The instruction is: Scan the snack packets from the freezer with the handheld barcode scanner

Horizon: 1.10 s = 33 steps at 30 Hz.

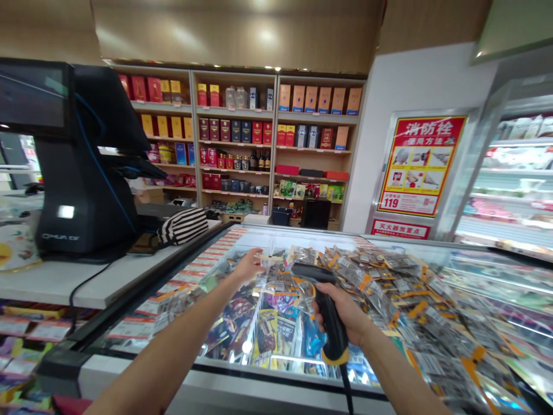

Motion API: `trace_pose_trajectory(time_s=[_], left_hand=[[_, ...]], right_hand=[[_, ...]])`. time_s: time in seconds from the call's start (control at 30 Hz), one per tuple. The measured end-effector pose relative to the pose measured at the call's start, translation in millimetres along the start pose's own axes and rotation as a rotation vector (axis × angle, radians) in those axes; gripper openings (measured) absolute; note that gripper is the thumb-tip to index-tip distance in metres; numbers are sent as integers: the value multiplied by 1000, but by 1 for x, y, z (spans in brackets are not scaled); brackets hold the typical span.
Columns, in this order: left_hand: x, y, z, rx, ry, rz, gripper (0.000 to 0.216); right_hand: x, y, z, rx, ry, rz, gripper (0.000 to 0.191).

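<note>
My right hand [341, 314] is wrapped round the grip of a black barcode scanner [332, 323] with yellow trim. Its head points left, and a cable runs down from the handle. Further left, my left hand [249, 266] reaches over the glass top, its fingers closed at the edge of a small clear packet [272, 266]. That packet is blurred, so its contents do not show clearly. Between the hands lie more clear packets, partly behind the scanner. A large heap of packets [389, 282] with orange ends and barcode labels spreads to the right.
Beneath the glass, a chest freezer [268, 334] holds colourful bags. On the left counter [99, 282] stand a black checkout terminal [82, 190] and a striped pouch [184, 226]. Shelves [233, 112] of boxes and bottles line the back wall. A red sign [423, 164] hangs at the right.
</note>
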State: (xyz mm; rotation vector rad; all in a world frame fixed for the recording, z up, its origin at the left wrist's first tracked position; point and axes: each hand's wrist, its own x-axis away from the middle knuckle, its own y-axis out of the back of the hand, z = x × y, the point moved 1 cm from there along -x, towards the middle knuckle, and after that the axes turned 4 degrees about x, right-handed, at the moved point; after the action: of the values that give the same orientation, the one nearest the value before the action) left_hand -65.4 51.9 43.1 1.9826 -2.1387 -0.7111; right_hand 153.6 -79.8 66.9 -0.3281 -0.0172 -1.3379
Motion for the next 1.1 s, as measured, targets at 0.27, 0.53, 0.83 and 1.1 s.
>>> trace_pose_trajectory(time_s=[0.27, 0.53, 0.83, 1.1], left_hand=[[7, -23, 7, 281, 34, -111, 29], [0, -33, 2, 264, 57, -152, 29], [10, -68, 0, 42, 182, -240, 27], [-3, -104, -30, -288, 113, -258, 36]], right_hand=[[-1, -11, -5, -170, -73, 34, 29], [-3, -21, -5, -200, -59, 23, 29], [-4, 39, 20, -239, 88, -193, 19], [1, 65, 19, -248, 119, -244, 19]])
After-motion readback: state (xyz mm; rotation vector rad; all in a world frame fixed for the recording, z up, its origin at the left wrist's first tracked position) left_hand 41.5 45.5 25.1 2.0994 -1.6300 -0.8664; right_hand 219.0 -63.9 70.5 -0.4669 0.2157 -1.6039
